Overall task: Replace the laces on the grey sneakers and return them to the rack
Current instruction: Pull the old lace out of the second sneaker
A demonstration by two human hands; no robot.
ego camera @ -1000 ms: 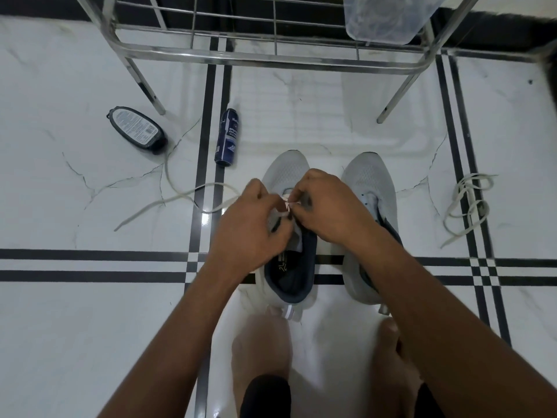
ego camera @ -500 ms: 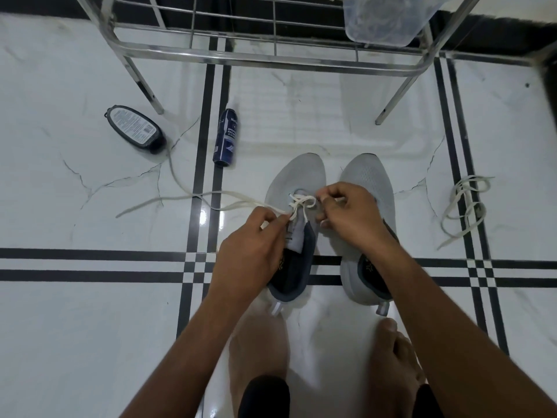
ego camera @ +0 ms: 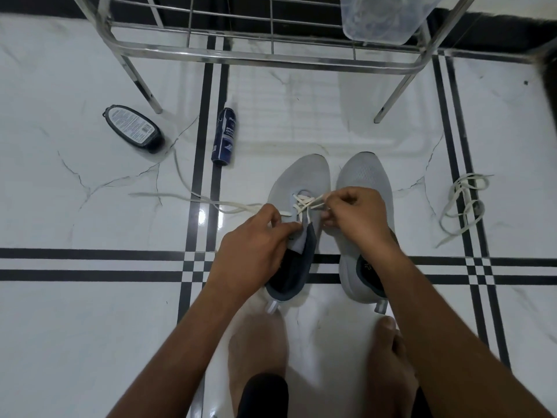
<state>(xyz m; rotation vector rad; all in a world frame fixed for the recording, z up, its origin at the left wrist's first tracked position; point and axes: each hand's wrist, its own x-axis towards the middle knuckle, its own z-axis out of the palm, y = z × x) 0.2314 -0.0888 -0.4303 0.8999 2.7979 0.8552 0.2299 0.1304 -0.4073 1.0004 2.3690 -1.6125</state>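
**A:** Sneakers: where are they, and why placed so?

**B:** Left sneaker (ego camera: 297, 188) and right sneaker (ego camera: 366, 176) stand side by side on the floor (ego camera: 75, 312), toes toward the rack (ego camera: 262, 57), heels near the person's feet. Judged purpose: eyelets face up, within reach of both hands.

**A:** Hand state?

**B:** Left hand (ego camera: 256, 239) rests on the left sneaker's tongue area, fingers curled, pinching the lace (ego camera: 304, 203). Right hand (ego camera: 354, 215) pinches the other lace section, apparently drawing it taut across the lower eyelets.

**A:** Surroundings and obstructions?

**B:** The lace's free end trails left over the floor. A spare lace (ego camera: 462, 203) lies coiled, well apart, right. A dark flat bottle (ego camera: 132, 128) and a spray can (ego camera: 224, 137) lie left, clear of the route to the rack.
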